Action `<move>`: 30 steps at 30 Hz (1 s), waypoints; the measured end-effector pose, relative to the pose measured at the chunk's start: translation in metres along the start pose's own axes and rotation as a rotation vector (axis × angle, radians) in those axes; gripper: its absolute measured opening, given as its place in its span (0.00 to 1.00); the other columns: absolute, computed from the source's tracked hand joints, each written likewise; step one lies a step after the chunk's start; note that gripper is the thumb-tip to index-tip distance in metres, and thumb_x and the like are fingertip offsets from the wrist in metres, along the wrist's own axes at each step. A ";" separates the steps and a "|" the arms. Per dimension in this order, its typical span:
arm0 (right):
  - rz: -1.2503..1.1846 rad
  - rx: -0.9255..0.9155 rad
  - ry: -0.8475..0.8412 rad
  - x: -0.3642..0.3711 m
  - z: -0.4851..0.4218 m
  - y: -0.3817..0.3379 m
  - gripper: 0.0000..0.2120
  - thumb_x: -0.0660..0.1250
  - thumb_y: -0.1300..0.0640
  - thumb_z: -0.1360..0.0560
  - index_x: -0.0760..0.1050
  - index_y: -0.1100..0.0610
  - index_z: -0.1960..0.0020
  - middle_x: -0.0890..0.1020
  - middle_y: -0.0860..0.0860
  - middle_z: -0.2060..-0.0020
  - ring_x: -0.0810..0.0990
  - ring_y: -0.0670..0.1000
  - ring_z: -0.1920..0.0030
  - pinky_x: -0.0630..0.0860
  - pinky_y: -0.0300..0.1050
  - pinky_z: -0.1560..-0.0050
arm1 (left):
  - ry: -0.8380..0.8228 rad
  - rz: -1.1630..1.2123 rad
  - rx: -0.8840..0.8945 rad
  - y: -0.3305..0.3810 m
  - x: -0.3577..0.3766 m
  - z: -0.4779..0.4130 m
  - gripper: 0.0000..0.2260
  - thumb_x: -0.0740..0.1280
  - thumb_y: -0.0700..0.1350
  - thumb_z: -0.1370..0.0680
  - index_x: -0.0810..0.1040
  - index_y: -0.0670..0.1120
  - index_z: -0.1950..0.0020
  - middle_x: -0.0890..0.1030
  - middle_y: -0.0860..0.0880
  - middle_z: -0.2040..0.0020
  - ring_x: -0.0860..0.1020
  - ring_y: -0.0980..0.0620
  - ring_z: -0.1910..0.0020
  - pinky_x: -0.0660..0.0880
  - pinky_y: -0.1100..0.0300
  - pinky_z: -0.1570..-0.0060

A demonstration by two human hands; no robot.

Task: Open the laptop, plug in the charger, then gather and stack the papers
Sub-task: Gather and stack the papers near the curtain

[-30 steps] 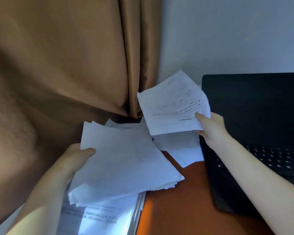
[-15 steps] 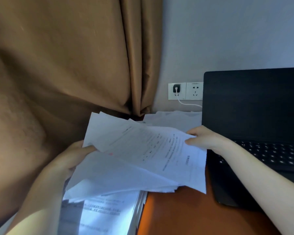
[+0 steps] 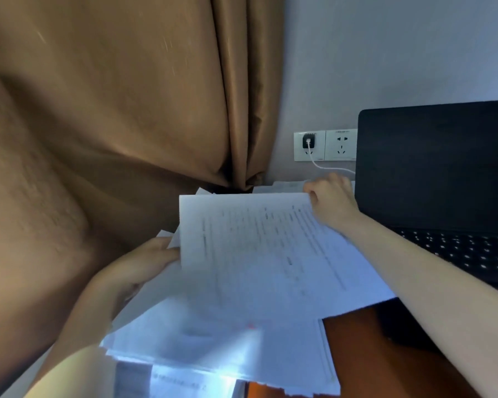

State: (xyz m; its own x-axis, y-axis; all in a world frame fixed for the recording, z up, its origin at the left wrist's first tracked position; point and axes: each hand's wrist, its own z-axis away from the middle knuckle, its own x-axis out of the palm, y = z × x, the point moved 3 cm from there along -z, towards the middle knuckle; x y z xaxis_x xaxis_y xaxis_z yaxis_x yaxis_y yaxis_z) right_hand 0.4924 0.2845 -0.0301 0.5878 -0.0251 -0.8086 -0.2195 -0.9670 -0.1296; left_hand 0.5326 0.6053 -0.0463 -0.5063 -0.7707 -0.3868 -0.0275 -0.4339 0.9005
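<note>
A stack of white papers (image 3: 227, 326) hangs over the desk's left edge, gripped at its left side by my left hand (image 3: 138, 268). On top lies a printed sheet (image 3: 256, 248), and my right hand (image 3: 331, 202) pinches its far right corner. The black laptop (image 3: 437, 173) stands open at the right with a dark screen. A black charger plug (image 3: 308, 141) sits in the left wall socket, and its white cable (image 3: 331, 168) runs right behind the laptop. More white papers (image 3: 285, 186) lie at the back by the wall.
A brown curtain (image 3: 112, 124) fills the left half and reaches down to the desk. The orange-brown desk (image 3: 371, 354) shows at the lower right. A second wall socket (image 3: 341, 145) sits beside the plugged one. A printed sheet (image 3: 179, 383) lies under the stack at the bottom.
My right hand has carried the printed sheet from beside the laptop over onto the stack in my left hand. It now pinches the sheet's far corner. The view has tilted up.
</note>
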 end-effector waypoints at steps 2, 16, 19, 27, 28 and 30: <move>-0.001 0.027 0.066 -0.006 -0.013 0.001 0.16 0.56 0.71 0.27 0.75 0.53 0.59 0.74 0.51 0.65 0.68 0.57 0.47 0.59 0.48 0.50 | -0.020 0.025 -0.012 0.000 -0.001 -0.004 0.09 0.64 0.42 0.22 0.81 0.39 0.48 0.84 0.38 0.54 0.83 0.42 0.62 0.81 0.54 0.63; -0.050 -0.733 0.101 0.042 -0.009 -0.135 0.18 0.67 0.76 0.48 0.73 0.57 0.65 0.74 0.50 0.71 0.74 0.55 0.62 0.58 0.44 0.60 | -0.066 0.008 -0.034 -0.002 0.003 -0.022 0.16 0.63 0.54 0.22 0.79 0.46 0.42 0.85 0.50 0.60 0.84 0.55 0.60 0.76 0.57 0.55; -0.118 -0.720 0.158 0.049 -0.008 -0.153 0.19 0.67 0.76 0.47 0.72 0.57 0.62 0.73 0.51 0.70 0.73 0.55 0.62 0.65 0.45 0.59 | -0.158 -0.168 0.016 -0.001 0.003 -0.018 0.13 0.68 0.51 0.25 0.81 0.48 0.43 0.84 0.48 0.49 0.83 0.48 0.50 0.77 0.51 0.44; -0.226 -0.563 0.203 0.043 -0.007 -0.162 0.18 0.68 0.74 0.39 0.78 0.60 0.52 0.79 0.55 0.58 0.77 0.59 0.56 0.72 0.49 0.53 | -0.027 -0.269 0.098 0.002 0.001 -0.017 0.07 0.64 0.43 0.21 0.79 0.46 0.45 0.83 0.49 0.50 0.81 0.50 0.50 0.76 0.54 0.45; -0.233 -0.479 0.179 0.039 -0.006 -0.152 0.18 0.67 0.73 0.37 0.78 0.61 0.49 0.80 0.56 0.55 0.77 0.60 0.54 0.72 0.49 0.53 | -0.006 -0.222 0.113 0.002 0.000 -0.016 0.07 0.64 0.41 0.21 0.79 0.46 0.45 0.83 0.50 0.50 0.81 0.51 0.51 0.77 0.56 0.49; -0.229 -0.260 0.058 0.031 -0.003 -0.119 0.15 0.63 0.69 0.29 0.76 0.59 0.43 0.78 0.57 0.47 0.75 0.61 0.48 0.71 0.49 0.53 | 0.040 -0.104 0.123 0.003 -0.003 -0.013 0.07 0.63 0.38 0.21 0.79 0.47 0.48 0.83 0.49 0.52 0.82 0.51 0.54 0.78 0.60 0.57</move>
State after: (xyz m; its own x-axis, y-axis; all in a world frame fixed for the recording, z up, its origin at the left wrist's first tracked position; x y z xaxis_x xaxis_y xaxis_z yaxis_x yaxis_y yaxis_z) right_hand 0.5393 0.3982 -0.0382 0.6439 0.1932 -0.7403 0.1250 -0.9812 -0.1473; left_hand 0.5449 0.6003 -0.0453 -0.4602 -0.7438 -0.4847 -0.1844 -0.4540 0.8717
